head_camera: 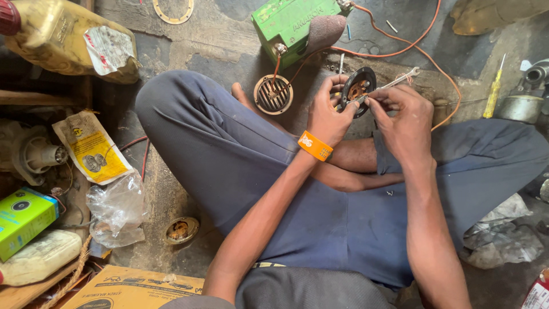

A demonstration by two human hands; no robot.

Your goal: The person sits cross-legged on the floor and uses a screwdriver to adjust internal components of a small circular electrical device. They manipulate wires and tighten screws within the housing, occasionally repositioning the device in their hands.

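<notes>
My left hand point(327, 111) holds a round black horn-like disc point(359, 87) by its left edge, tilted up over my crossed legs. Copper-coloured parts show in its centre. My right hand point(403, 117) grips a slim silver spanner point(394, 82) whose near end meets the disc between my fingertips. An orange band point(315, 146) circles my left wrist. A second round horn with a slotted grille point(273, 94) lies on the floor by my foot. An orange wire point(400, 48) runs from it to a green battery point(291, 26).
A yellow oil can point(68, 43) lies at the top left, a yellow packet point(91, 147) and clear plastic bag point(117, 209) at the left. A green box point(22, 220), a cardboard box point(131, 289), a rusty cap point(181, 230) and a yellow screwdriver point(494, 91) also lie around.
</notes>
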